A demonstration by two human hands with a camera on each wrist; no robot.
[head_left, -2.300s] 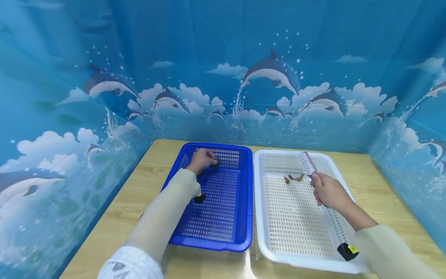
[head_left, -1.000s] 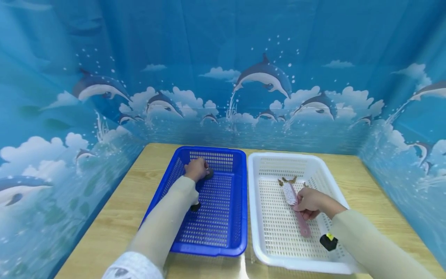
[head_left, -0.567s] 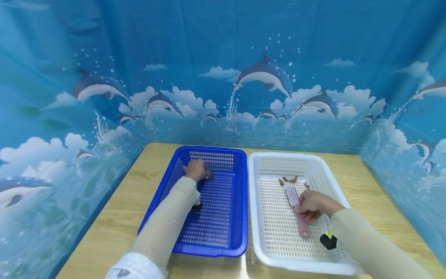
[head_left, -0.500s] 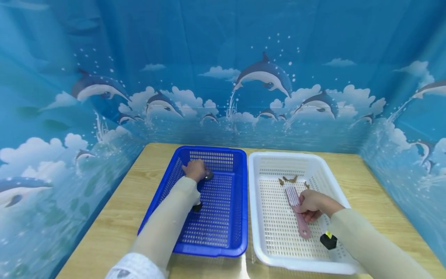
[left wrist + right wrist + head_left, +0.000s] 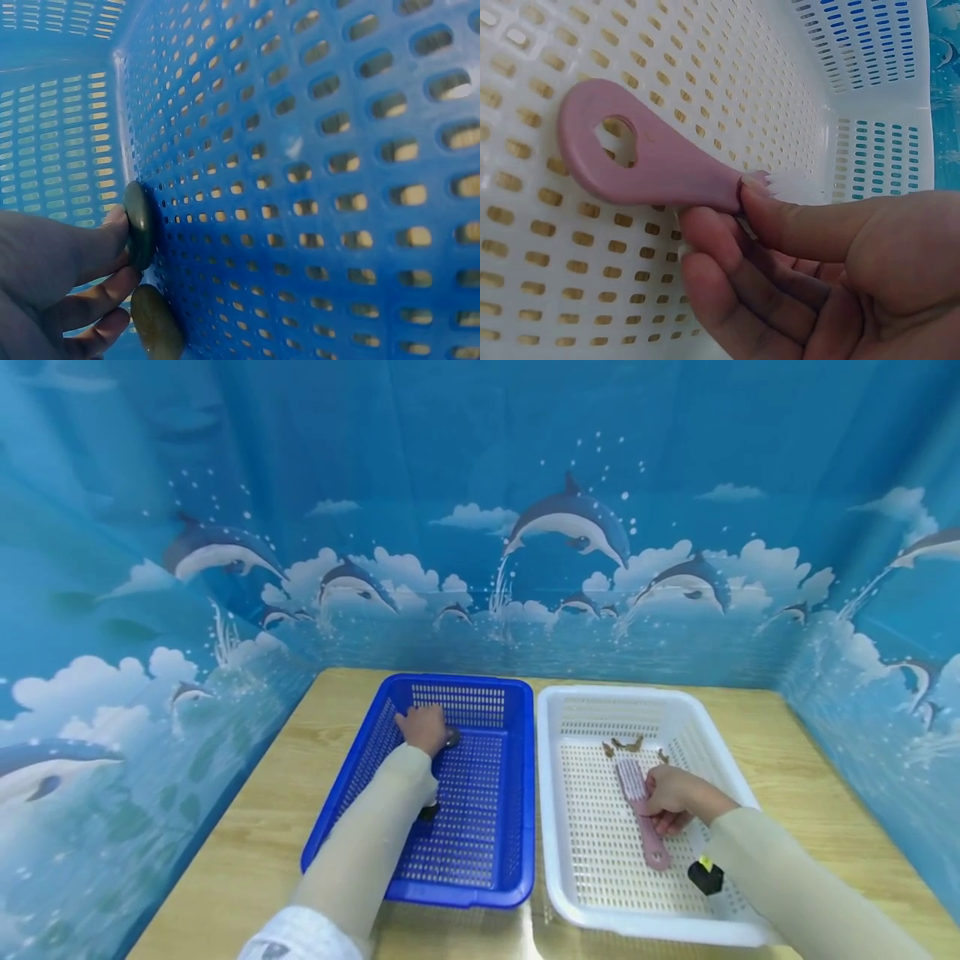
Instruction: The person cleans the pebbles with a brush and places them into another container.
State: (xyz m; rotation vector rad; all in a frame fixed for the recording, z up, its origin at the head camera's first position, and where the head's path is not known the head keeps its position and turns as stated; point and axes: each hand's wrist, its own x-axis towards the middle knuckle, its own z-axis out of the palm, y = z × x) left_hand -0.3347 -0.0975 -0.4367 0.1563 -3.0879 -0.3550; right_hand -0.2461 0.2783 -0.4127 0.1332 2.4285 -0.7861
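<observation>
In the blue basket, my left hand pinches a smooth dark stone between thumb and fingers, low against the perforated floor. A second, browner stone lies right beside it, under the fingertips. Over in the white basket, my right hand pinches the neck of a pink hairbrush between thumb and index finger. The brush's bristles face up, its head toward the back and its holed handle end toward me.
Several small brown shrivelled pieces lie near the back of the white basket. Both baskets stand side by side on a wooden table. A dolphin-print curtain rises behind and at both sides.
The hairbrush has come down from a raised tilt to lie low in the white basket with my right hand. My left hand has lowered the stone slightly; in the last half second little moves.
</observation>
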